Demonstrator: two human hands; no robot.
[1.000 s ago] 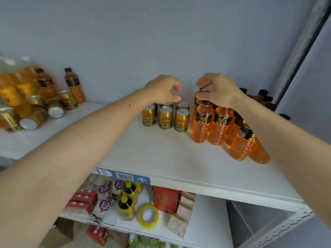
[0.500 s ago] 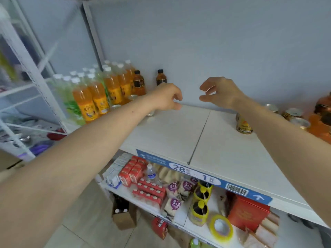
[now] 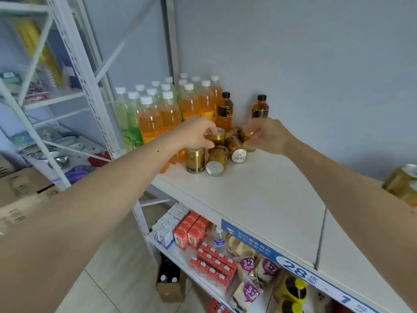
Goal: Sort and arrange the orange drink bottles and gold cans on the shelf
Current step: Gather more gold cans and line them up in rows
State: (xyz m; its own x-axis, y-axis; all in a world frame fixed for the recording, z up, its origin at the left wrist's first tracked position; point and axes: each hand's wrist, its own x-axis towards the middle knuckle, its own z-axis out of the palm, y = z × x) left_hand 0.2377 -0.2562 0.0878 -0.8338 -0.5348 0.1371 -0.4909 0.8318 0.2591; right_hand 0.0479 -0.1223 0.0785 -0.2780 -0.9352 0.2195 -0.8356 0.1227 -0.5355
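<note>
Both of our hands are down at the cluster of gold cans [image 3: 215,146] near the left end of the white shelf [image 3: 266,199]. Our left hand [image 3: 196,134] curls its fingers round the top of an upright can [image 3: 217,137] in the middle of the group. Our right hand [image 3: 266,135] pinches another can [image 3: 248,137] at the right side of the group, though motion blur hides how that can stands. In front of them one can [image 3: 195,160] stands upright, and two more lie tipped on their sides with their silver ends facing us: one [image 3: 216,161] just beside the upright can, the other [image 3: 236,148] just under our right fingers.

Behind the cans, against the grey wall, we see two dark-capped orange drink bottles [image 3: 224,112], standing apart from each other; the right one [image 3: 260,107] is partly hidden by our right hand. To their left stands a tight block of white-capped bottles [image 3: 167,109], orange and green.

At the far right edge another gold can [image 3: 401,185] shows, blurred. A blue price strip [image 3: 293,265] runs along the shelf's front edge. On the lower shelf sit red and white cartons [image 3: 191,231], snack packets [image 3: 250,276] and yellow-capped bottles [image 3: 291,288]. A cardboard box [image 3: 170,283] rests on the floor.
</note>
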